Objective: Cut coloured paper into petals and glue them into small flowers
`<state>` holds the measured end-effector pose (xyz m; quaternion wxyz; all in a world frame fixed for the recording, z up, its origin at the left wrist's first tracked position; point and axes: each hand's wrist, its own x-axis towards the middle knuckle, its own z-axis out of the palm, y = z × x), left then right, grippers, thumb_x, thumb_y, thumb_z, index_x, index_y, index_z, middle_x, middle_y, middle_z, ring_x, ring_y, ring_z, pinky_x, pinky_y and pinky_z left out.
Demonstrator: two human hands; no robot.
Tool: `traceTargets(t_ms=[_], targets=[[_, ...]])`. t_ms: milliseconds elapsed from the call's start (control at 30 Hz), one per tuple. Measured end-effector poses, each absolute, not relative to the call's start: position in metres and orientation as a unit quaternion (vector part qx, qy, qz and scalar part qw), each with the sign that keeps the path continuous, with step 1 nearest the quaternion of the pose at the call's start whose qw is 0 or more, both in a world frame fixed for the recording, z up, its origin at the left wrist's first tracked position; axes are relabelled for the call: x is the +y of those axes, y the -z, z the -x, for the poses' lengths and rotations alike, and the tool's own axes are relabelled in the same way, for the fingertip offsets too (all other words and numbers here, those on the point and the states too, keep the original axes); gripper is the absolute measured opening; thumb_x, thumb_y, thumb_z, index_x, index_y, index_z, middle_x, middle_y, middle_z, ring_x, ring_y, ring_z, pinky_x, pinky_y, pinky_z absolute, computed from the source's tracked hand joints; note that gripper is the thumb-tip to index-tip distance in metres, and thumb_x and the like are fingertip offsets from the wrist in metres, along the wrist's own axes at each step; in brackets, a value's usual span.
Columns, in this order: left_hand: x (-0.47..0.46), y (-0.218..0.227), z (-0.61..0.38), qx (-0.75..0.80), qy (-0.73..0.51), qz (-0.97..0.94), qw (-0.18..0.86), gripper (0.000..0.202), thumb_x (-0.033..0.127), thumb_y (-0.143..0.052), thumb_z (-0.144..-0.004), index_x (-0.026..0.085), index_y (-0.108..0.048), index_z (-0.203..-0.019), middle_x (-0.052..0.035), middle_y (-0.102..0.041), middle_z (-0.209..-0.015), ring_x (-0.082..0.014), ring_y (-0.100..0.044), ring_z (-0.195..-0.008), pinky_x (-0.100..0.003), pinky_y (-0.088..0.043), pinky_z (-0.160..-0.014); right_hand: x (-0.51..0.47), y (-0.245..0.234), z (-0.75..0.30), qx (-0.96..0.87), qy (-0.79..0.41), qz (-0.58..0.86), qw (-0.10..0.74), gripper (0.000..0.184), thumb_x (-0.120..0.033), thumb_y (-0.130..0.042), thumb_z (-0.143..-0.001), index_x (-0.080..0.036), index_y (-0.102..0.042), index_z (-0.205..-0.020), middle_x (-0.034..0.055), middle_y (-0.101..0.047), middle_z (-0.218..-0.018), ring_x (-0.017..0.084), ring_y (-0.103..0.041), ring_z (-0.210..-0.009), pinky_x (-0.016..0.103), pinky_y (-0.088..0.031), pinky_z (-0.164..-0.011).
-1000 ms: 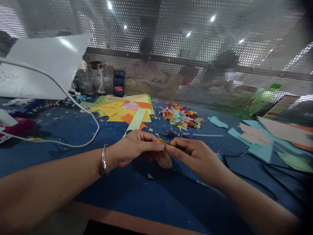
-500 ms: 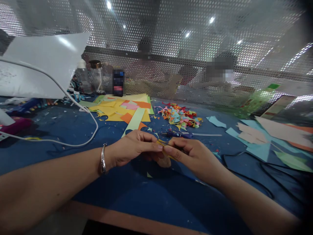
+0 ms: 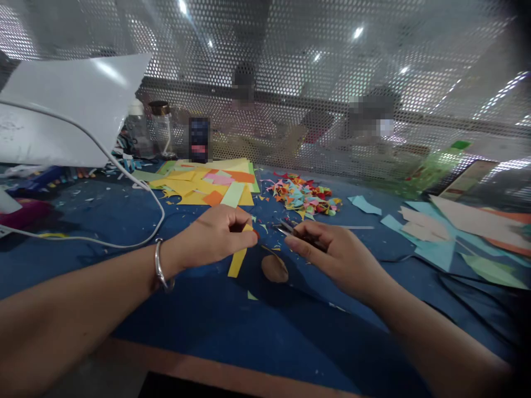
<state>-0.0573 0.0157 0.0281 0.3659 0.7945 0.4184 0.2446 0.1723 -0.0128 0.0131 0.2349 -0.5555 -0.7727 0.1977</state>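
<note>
My left hand (image 3: 222, 235) is closed in a pinch on a yellow paper strip (image 3: 237, 262), which hangs down below the fingers. A speck of red-orange shows at its fingertips, too small to name. To the right, my right hand (image 3: 327, 243) is closed around a dark-handled tool with a narrow metal tip (image 3: 284, 228); its exact kind is unclear. The tip points left, apart from the strip. Between and below both hands lies a brown oval piece (image 3: 274, 268) on the blue table (image 3: 199, 320). Near it is a small green paper scrap (image 3: 252, 295).
Beyond my hands lie yellow paper sheets (image 3: 186, 185) and a heap of colourful paper bits (image 3: 305, 193). A white cable (image 3: 160, 207) loops at left, a black cable (image 3: 448, 284) at right. Blue paper pieces (image 3: 435, 251), a phone (image 3: 199, 139) and a perforated screen (image 3: 290, 66) stand around.
My hands have moved apart. The left now holds the yellow strip alone, and the right has a dark tool where one lay on the table. The brown oval piece is more exposed.
</note>
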Motion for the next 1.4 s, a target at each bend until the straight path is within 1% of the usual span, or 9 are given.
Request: traceTargets(t_ms=[100, 167, 267, 533, 700, 933, 1067, 1200, 1400], targets=[[0.014, -0.029, 0.064, 0.441, -0.168, -0.858, 0.202, 0.023, 0.024, -0.057, -0.080, 0.018, -0.050, -0.059, 0.0048, -0.042, -0.055, -0.0107, -0.039, -0.055, -0.027, -0.027, -0.054, -0.009, -0.009, -0.178, -0.783, -0.139, 0.585, 0.161, 0.040, -0.055, -0.046, -0.091, -0.021, -0.052, -0.070, -0.0033, -0.046, -0.058, 0.013, -0.044, -0.054, 0.026, -0.030, -0.052], [0.012, -0.026, 0.065, 0.437, -0.152, -0.881, 0.099, 0.012, 0.022, -0.057, -0.082, 0.018, -0.062, -0.072, 0.0011, -0.055, -0.067, -0.0145, -0.050, -0.066, -0.028, -0.032, -0.060, -0.007, -0.006, -0.181, -0.779, -0.119, 0.608, 0.093, 0.038, -0.051, -0.047, -0.091, -0.021, -0.052, -0.068, -0.0015, -0.051, -0.058, 0.014, -0.046, -0.054, 0.027, -0.028, -0.052], [0.007, -0.019, 0.059, 0.410, -0.165, -0.897, 0.003, 0.017, 0.022, -0.054, -0.090, 0.018, -0.071, -0.091, -0.0051, -0.062, -0.087, -0.0201, -0.057, -0.085, -0.032, -0.040, -0.072, -0.005, -0.004, -0.181, -0.763, -0.098, 0.638, 0.030, 0.034, -0.045, -0.051, -0.091, -0.021, -0.053, -0.067, 0.0008, -0.058, -0.062, 0.015, -0.051, -0.056, 0.027, -0.027, -0.052], [0.002, 0.000, 0.027, 0.266, -0.166, -0.943, -0.112, 0.017, 0.013, -0.054, -0.091, 0.018, -0.070, -0.096, -0.0062, -0.063, -0.095, -0.0210, -0.052, -0.088, -0.031, -0.039, -0.066, -0.008, -0.009, -0.178, -0.737, -0.039, 0.675, -0.023, 0.034, -0.049, -0.049, -0.092, -0.021, -0.060, -0.076, 0.0049, -0.066, -0.070, 0.021, -0.060, -0.064, 0.028, -0.025, -0.051], [0.005, -0.001, 0.011, 0.221, -0.104, -0.963, -0.111, 0.012, 0.014, -0.056, -0.091, 0.014, -0.067, -0.087, -0.0094, -0.066, -0.090, -0.0237, -0.052, -0.089, -0.034, -0.039, -0.069, -0.008, -0.009, -0.179, -0.743, -0.036, 0.668, -0.025, 0.030, -0.043, -0.049, -0.092, -0.020, -0.062, -0.078, 0.0067, -0.068, -0.073, 0.023, -0.064, -0.068, 0.029, -0.026, -0.052], [0.011, -0.016, -0.008, 0.230, -0.031, -0.970, -0.075, 0.012, 0.013, -0.060, -0.088, 0.012, -0.070, -0.082, -0.0118, -0.069, -0.089, -0.0266, -0.056, -0.093, -0.035, -0.037, -0.068, -0.007, -0.007, -0.185, -0.749, -0.037, 0.660, -0.033, 0.032, -0.048, -0.050, -0.092, -0.020, -0.060, -0.080, 0.0083, -0.070, -0.078, 0.024, -0.065, -0.071, 0.028, -0.027, -0.053], [0.017, -0.022, 0.001, 0.228, -0.117, -0.967, -0.014, 0.013, 0.010, -0.056, -0.089, 0.012, -0.069, -0.089, -0.0104, -0.070, -0.089, -0.0222, -0.059, -0.086, -0.033, -0.041, -0.070, -0.008, -0.007, -0.187, -0.760, -0.038, 0.648, -0.029, 0.033, -0.049, -0.049, -0.092, -0.021, -0.061, -0.081, 0.0069, -0.069, -0.076, 0.022, -0.063, -0.067, 0.029, -0.027, -0.052], [0.020, -0.024, 0.019, 0.338, -0.284, -0.865, 0.238, 0.011, 0.022, -0.061, -0.088, 0.017, -0.070, -0.090, -0.0027, -0.071, -0.081, -0.0139, -0.061, -0.071, -0.027, -0.044, -0.066, -0.009, -0.010, -0.184, -0.747, -0.049, 0.662, -0.032, 0.034, -0.050, -0.050, -0.092, -0.022, -0.060, -0.077, 0.0056, -0.069, -0.072, 0.022, -0.063, -0.065, 0.029, -0.027, -0.051], [0.024, -0.019, 0.038, 0.399, -0.389, -0.623, 0.549, 0.012, 0.022, -0.073, -0.077, 0.014, -0.068, -0.083, -0.0020, -0.070, -0.073, -0.0114, -0.063, -0.064, -0.026, -0.050, -0.065, -0.014, -0.012, -0.176, -0.749, -0.012, 0.661, -0.049, 0.028, -0.044, -0.050, -0.093, -0.019, -0.061, -0.085, 0.0095, -0.071, -0.081, 0.027, -0.068, -0.076, 0.031, -0.026, -0.052]])
